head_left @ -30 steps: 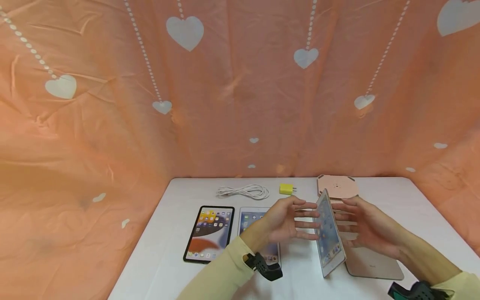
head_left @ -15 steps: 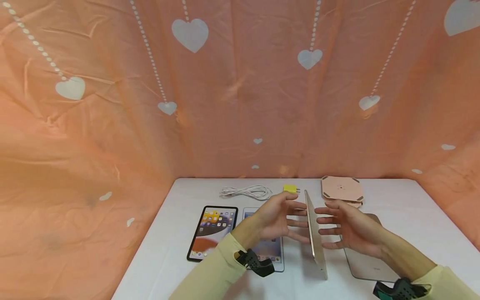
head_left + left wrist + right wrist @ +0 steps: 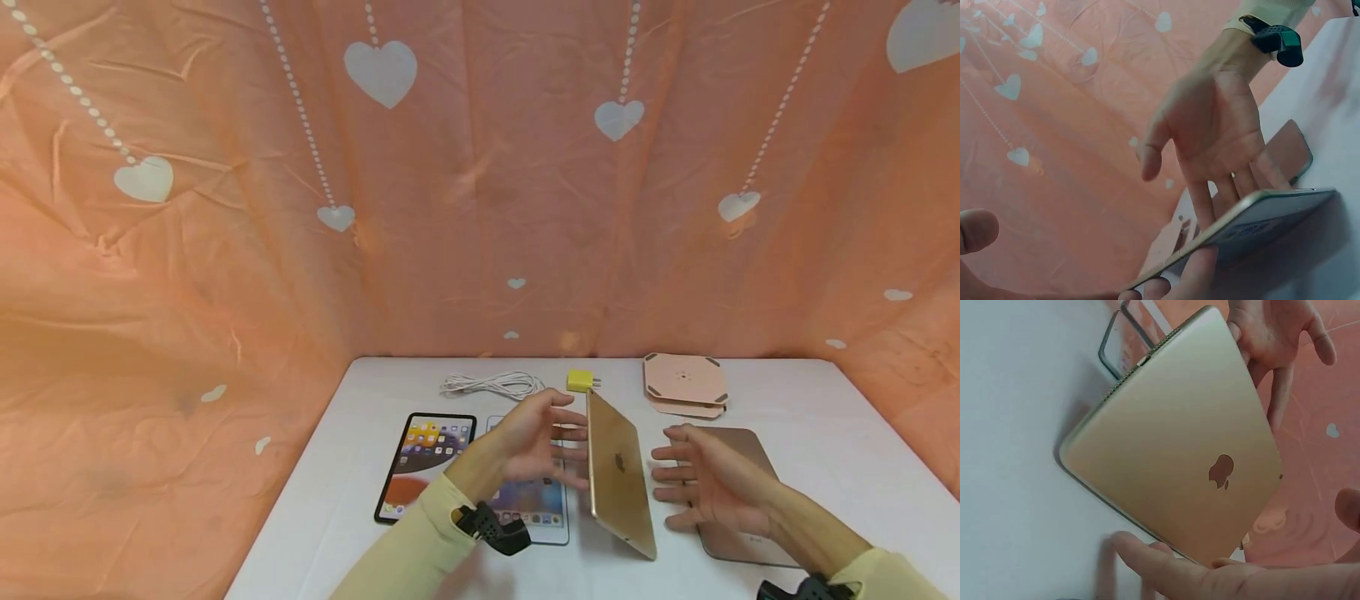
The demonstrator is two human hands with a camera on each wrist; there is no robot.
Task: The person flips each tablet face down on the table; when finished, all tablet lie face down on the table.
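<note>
A gold-backed tablet [image 3: 622, 475] stands on its long edge between my hands, its apple-marked back turned toward the right side. My left hand [image 3: 528, 442] is on its screen side, fingers straight and spread, their tips at the screen in the head view. In the left wrist view, that hand's fingers overlap the edge of the tablet [image 3: 1266, 222]. My right hand [image 3: 723, 483], fingers also extended, is apart from the gold back in the head view. Below the right hand, a second gold-brown tablet [image 3: 738, 447] lies face down, partly covered by the hand and forearm.
Left of the hands lie a black-edged tablet [image 3: 423, 462] and a white-edged tablet [image 3: 540, 504], both with lit screens. Farther back are a coiled white cable [image 3: 495, 383], a yellow charger plug [image 3: 579, 381] and a folded pink tablet stand [image 3: 684, 383]. An orange heart-patterned curtain [image 3: 480, 208] hangs behind.
The standing tablet has moved left and swung from showing its screen to showing its gold back. My left hand has shifted left with it, and my right hand has drawn away from the back.
</note>
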